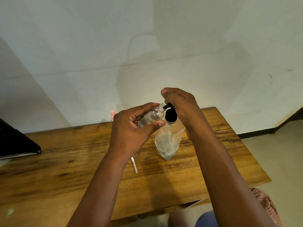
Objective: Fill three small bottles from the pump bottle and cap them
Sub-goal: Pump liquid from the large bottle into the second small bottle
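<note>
Head view: left hand grips small bottle

Table: wooden top with a dark streaky grain, standing against a pale wall.
Pump bottle: clear, black pump on top, upright on the table right of centre.
White strip: thin, flat on the table, just left of the pump bottle.
Dark flat object: lies at the table's left edge.
Pink object: at the table's far edge, mostly hidden.
</note>
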